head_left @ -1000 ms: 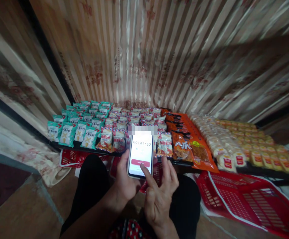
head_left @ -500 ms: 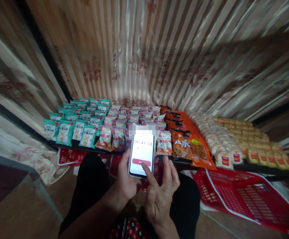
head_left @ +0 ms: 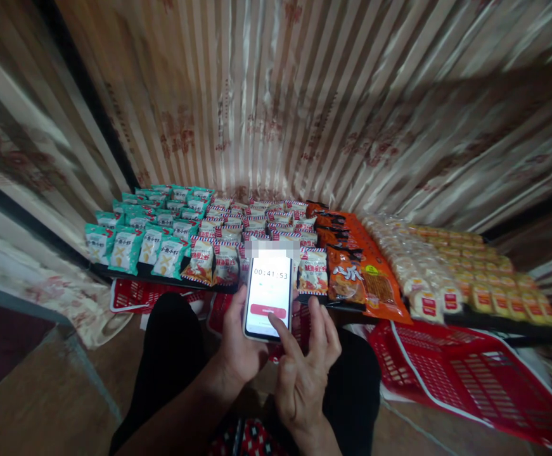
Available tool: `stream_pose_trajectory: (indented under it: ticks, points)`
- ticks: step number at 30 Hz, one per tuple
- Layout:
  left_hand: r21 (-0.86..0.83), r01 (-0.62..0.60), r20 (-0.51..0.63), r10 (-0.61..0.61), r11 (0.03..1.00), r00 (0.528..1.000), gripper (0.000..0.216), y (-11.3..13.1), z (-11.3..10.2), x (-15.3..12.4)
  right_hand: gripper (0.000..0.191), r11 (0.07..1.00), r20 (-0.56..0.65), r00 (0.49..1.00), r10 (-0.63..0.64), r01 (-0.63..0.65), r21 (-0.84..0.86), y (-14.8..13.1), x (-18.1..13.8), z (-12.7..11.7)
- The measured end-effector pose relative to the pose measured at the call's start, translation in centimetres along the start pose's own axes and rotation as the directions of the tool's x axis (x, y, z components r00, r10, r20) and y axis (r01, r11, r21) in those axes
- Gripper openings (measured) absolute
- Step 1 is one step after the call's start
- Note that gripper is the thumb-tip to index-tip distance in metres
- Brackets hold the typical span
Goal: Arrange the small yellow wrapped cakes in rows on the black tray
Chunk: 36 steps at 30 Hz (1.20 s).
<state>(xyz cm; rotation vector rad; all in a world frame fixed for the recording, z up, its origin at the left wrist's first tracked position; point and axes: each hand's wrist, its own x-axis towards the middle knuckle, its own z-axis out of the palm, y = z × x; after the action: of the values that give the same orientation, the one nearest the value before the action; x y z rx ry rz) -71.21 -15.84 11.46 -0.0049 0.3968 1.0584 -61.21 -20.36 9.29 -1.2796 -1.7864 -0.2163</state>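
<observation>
My left hand [head_left: 240,345] is closed around a smartphone [head_left: 269,291], held upright above my lap. Its bright screen reads 00:41:53, with a red button low down; the top edge is blurred out. My right hand [head_left: 304,367] hovers over the phone's lower right side, its index fingertip at the red button. The other fingers are partly curled and apart, with nothing held in them. Behind the phone stand white, red and blue snack bags [head_left: 312,269], partly hidden by it.
A dark low shelf [head_left: 147,273] bears teal snack bags [head_left: 168,258], orange packets [head_left: 346,275], clear-wrapped round cakes [head_left: 423,297] and yellow packs [head_left: 499,297]. Red plastic baskets [head_left: 475,367] lie beneath it on the tiled floor [head_left: 413,424]. A striped curtain [head_left: 266,82] hangs behind.
The phone and both hands have shifted very slightly in view. The screen still reads 00:41:53, and the index finger stays at the red button.
</observation>
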Motion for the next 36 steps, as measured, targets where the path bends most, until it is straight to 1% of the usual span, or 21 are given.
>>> stream_pose_trajectory:
  ticks: [4, 9, 17, 23, 32, 36]
  points:
    - [-0.034, -0.018, 0.039, 0.019, 0.999, 0.999, 0.06, -0.4, -0.5, -0.4, 0.047, 1.0, 0.027, 1.0, -0.006, 0.005, 0.017, 0.0, -0.2, -0.1]
    - [-0.045, -0.032, 0.005, 0.032, 0.998, 0.999, 0.061, -1.1, -0.6, -0.8, 0.048, 1.0, 0.043, 0.999, -0.005, 0.004, 0.019, 0.1, -0.6, -0.7]
    - [-0.038, -0.013, 0.027, 0.014, 0.999, 1.0, 0.058, -2.2, -1.3, -1.0, 0.047, 0.999, 0.038, 0.999, 0.008, -0.009, 0.039, 0.3, -1.3, -1.1]
    - [-0.036, -0.032, 0.044, 0.034, 0.999, 0.998, 0.058, -1.9, -0.7, -1.0, 0.046, 1.0, 0.029, 1.0, -0.001, 0.0, 0.029, 0.4, -1.3, -1.1]
    - [-0.048, -0.028, 0.016, 0.028, 0.998, 0.999, 0.057, -0.9, -0.8, -1.0, 0.045, 0.999, 0.042, 0.999, -0.007, 0.006, 0.033, 0.2, -0.8, -0.5]
    - [-0.057, -0.021, -0.029, 0.019, 0.998, 0.999, 0.059, -0.6, -0.6, -0.9, 0.046, 0.999, 0.049, 0.999, -0.014, 0.012, 0.039, 0.1, -0.6, 0.0]
